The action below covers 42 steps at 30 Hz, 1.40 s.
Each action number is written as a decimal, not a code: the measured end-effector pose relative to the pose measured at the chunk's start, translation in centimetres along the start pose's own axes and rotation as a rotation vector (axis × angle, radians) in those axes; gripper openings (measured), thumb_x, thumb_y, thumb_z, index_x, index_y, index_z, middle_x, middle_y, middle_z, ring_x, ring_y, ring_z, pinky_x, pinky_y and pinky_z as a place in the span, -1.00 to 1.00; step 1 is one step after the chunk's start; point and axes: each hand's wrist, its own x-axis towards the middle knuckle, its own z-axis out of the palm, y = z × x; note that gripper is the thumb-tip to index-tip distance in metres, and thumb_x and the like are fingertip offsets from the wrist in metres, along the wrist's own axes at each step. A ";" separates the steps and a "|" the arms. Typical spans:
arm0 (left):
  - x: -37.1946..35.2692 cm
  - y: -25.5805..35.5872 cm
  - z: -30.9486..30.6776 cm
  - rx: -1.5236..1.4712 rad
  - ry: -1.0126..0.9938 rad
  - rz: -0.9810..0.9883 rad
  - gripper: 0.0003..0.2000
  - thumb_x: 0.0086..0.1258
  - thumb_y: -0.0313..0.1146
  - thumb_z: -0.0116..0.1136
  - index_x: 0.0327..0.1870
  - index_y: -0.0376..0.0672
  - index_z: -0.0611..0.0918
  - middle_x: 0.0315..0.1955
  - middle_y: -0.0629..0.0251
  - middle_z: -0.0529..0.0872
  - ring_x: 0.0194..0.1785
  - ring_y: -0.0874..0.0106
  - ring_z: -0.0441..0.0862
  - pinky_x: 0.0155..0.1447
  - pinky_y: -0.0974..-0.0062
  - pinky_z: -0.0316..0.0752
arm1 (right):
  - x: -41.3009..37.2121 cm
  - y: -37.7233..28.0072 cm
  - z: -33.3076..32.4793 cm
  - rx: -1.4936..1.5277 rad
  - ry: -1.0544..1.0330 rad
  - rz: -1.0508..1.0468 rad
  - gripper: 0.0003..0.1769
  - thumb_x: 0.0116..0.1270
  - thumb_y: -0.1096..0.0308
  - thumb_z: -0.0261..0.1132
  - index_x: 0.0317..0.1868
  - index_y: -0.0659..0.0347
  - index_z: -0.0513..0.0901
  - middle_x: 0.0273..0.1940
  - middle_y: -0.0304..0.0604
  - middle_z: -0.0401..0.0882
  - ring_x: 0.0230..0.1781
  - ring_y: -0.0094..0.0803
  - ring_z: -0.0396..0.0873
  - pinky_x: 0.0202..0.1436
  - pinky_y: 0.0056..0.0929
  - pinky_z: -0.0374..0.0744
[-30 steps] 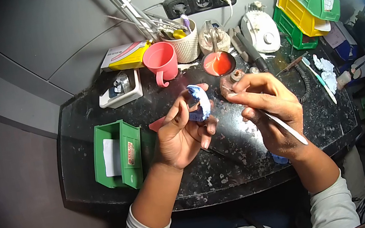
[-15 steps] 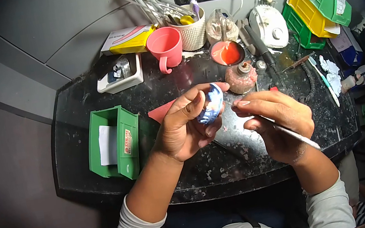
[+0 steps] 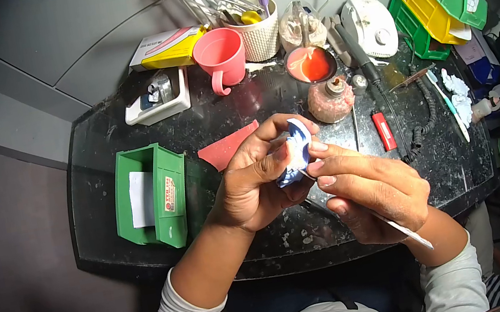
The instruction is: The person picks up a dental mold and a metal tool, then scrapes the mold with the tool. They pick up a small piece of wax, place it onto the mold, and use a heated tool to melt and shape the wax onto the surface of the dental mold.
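Note:
My left hand point(image 3: 246, 190) holds up a small curved blue-and-white piece point(image 3: 299, 155), like a dental cast, thumb on its near face and fingers behind. My right hand point(image 3: 376, 190) grips a thin hand tool with a pale handle point(image 3: 407, 232) like a pen. The tool's tip meets the lower right edge of the piece, and my right fingertips touch that side. A pink wax-like sheet point(image 3: 228, 148) lies beyond my left hand. Beyond both hands stands a pinkish glass spirit burner point(image 3: 330, 103), with a red lighter point(image 3: 384, 130) to its right.
A green bin point(image 3: 171, 203) with paper stands at left on the black table point(image 3: 88, 151). Along the back are a white tray point(image 3: 184, 104), a pink mug point(image 3: 220, 54), a tool-filled white basket point(image 3: 263, 40), a red-filled bowl point(image 3: 312, 66) and a white device point(image 3: 371, 27). A toothbrush point(image 3: 453, 110) lies right.
My right hand has moved left, bringing the tool against the blue-and-white piece. The piece has turned slightly. The camera view has shifted a little, and the lighter shows more fully.

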 end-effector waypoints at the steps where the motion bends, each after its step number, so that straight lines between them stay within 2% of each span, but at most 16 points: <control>1: 0.0 0.0 0.0 -0.004 -0.007 0.005 -0.61 0.51 -0.28 0.27 0.28 -0.09 0.49 0.12 0.35 0.60 0.11 0.52 0.64 0.10 0.46 0.67 | -0.1 0.0 0.0 -0.002 0.004 -0.002 -0.71 0.18 0.59 0.52 -0.07 0.40 0.73 -0.10 0.07 0.76 -0.01 -0.06 0.79 -0.07 -0.32 0.79; 11: -0.1 -0.3 -0.1 0.051 -0.001 0.048 -0.58 0.49 -0.28 0.30 0.30 -0.07 0.47 0.15 0.38 0.59 0.12 0.52 0.62 0.06 0.50 0.65 | 0.0 0.1 0.1 -0.032 0.023 -0.015 -0.71 0.16 0.57 0.55 -0.09 0.40 0.74 -0.14 0.05 0.77 -0.08 -0.09 0.81 -0.12 -0.35 0.79; 17: -0.1 -0.4 0.4 0.010 0.025 0.024 -0.61 0.53 -0.27 0.25 0.29 -0.12 0.48 0.09 0.35 0.61 0.07 0.54 0.66 0.02 0.50 0.70 | 0.1 0.1 -0.1 -0.045 0.012 -0.017 -0.73 0.15 0.61 0.53 -0.12 0.41 0.74 -0.16 0.06 0.77 -0.10 -0.09 0.81 -0.13 -0.35 0.79; 23: -0.2 -0.7 1.5 -0.009 0.142 0.067 -0.62 0.54 -0.29 0.21 0.29 -0.17 0.48 0.01 0.32 0.64 0.03 0.52 0.69 -0.01 0.52 0.71 | 0.0 0.0 -0.1 -0.013 0.019 -0.006 -0.73 0.15 0.62 0.53 -0.12 0.40 0.74 -0.16 0.06 0.77 -0.11 -0.09 0.82 -0.12 -0.33 0.79; 28: -0.2 -0.8 0.8 -0.029 0.074 0.045 -0.59 0.53 -0.24 0.22 0.27 -0.26 0.48 -0.02 0.25 0.64 -0.19 0.52 0.67 -0.30 0.61 0.58 | 0.0 -0.1 -0.2 -0.022 0.001 0.009 -0.72 0.14 0.62 0.53 -0.11 0.40 0.73 -0.16 0.05 0.77 -0.09 -0.10 0.82 -0.10 -0.34 0.79; 31: -0.1 -1.0 0.4 -0.082 0.047 0.031 -0.58 0.53 -0.24 0.23 0.26 -0.27 0.48 -0.01 0.23 0.64 -0.24 0.52 0.64 -0.37 0.62 0.53 | 0.1 -0.2 -0.3 -0.025 0.006 0.004 -0.73 0.15 0.61 0.52 -0.11 0.40 0.73 -0.16 0.04 0.77 -0.06 -0.10 0.81 -0.10 -0.34 0.80; 35: -0.2 -0.7 0.6 -0.128 0.013 0.005 -0.58 0.52 -0.25 0.23 0.26 -0.28 0.48 -0.01 0.21 0.64 -0.22 0.51 0.65 -0.37 0.62 0.54 | 0.0 -0.1 -0.2 -0.012 0.009 0.006 -0.74 0.17 0.61 0.52 -0.11 0.40 0.73 -0.16 0.05 0.77 -0.04 -0.08 0.81 -0.09 -0.32 0.80; 38: -0.3 -0.7 1.1 -0.187 0.075 -0.007 -0.57 0.51 -0.25 0.24 0.26 -0.30 0.47 0.01 0.18 0.64 -0.26 0.50 0.65 -0.38 0.62 0.54 | 0.1 -0.3 -0.4 -0.035 -0.010 0.011 -0.75 0.16 0.60 0.52 -0.12 0.41 0.74 -0.17 0.06 0.77 -0.03 -0.07 0.81 -0.08 -0.29 0.81; 42: -0.4 -0.7 0.6 -0.213 0.017 -0.031 -0.55 0.51 -0.24 0.23 0.26 -0.35 0.46 -0.06 0.13 0.66 -0.42 0.49 0.62 -0.42 0.62 0.54 | 0.2 -0.3 -0.4 -0.031 -0.009 0.004 -0.76 0.16 0.59 0.53 -0.14 0.42 0.74 -0.17 0.06 0.77 -0.05 -0.09 0.81 -0.07 -0.29 0.81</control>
